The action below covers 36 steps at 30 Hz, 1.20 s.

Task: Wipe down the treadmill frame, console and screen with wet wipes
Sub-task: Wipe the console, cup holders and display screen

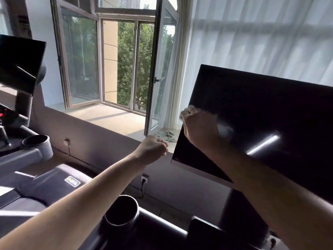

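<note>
Two hands are up, and only one is doing the wiping. My right hand (200,127) is pressed against the left part of the treadmill screen (266,112), fingers curled around a white wet wipe (191,109) that peeks out above my knuckles; a pale blurred patch on the glass beside the hand may be more of the wipe or only its reflection, I cannot tell which. My left hand (155,147) hangs in a loose fist just off the screen's lower left corner, apparently holding nothing, though the inside of the fist is hidden.

I judge this to be the screen step, with most of the dark panel to the right and above not yet covered. The next move calls for drawing the wipe across toward the far side with even pressure, perhaps with my left hand bracing the panel's edge so it does not tilt.

Below me sits a cup holder (121,209) on the console. A second treadmill (27,152) stands to my left, with its own dark screen. Ahead, the open window sash (160,69) swings in near the screen's left edge, and a crumpled cloth (167,135) lies on the sill. Nothing blocks the glass itself.
</note>
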Available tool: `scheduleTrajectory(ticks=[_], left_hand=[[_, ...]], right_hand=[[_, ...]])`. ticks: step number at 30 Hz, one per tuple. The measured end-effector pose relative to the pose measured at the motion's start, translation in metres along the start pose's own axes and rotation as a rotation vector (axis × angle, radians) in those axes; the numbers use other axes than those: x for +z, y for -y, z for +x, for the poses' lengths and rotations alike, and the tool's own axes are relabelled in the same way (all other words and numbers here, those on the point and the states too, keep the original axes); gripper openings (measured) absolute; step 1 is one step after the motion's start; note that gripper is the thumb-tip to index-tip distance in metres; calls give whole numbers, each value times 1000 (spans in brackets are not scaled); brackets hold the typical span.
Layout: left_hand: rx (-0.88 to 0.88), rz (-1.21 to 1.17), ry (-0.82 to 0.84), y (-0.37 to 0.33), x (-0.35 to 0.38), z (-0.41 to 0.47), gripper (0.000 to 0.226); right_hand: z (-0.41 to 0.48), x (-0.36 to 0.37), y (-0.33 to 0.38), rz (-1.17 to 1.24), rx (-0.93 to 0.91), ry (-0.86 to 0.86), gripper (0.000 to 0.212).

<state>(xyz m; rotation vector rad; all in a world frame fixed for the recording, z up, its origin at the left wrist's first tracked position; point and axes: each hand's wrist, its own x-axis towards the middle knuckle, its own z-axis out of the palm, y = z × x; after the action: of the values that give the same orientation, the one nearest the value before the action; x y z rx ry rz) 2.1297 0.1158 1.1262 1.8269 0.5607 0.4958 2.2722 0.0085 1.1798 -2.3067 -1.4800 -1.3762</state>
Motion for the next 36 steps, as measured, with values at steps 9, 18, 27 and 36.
scheduleTrajectory(ticks=[9,18,27,36], left_hand=[[16,-54,-1,14,6,-16,45],[-16,-189,-108,10,17,-11,23],[-70,-199,40,23,30,-20,21],[-115,-231,-43,26,39,-26,24]], right_hand=[[-85,22,61,42,-194,81,14],[-98,26,78,137,-34,15,27],[-134,19,59,121,88,5,24],[-134,15,61,101,137,35,32]])
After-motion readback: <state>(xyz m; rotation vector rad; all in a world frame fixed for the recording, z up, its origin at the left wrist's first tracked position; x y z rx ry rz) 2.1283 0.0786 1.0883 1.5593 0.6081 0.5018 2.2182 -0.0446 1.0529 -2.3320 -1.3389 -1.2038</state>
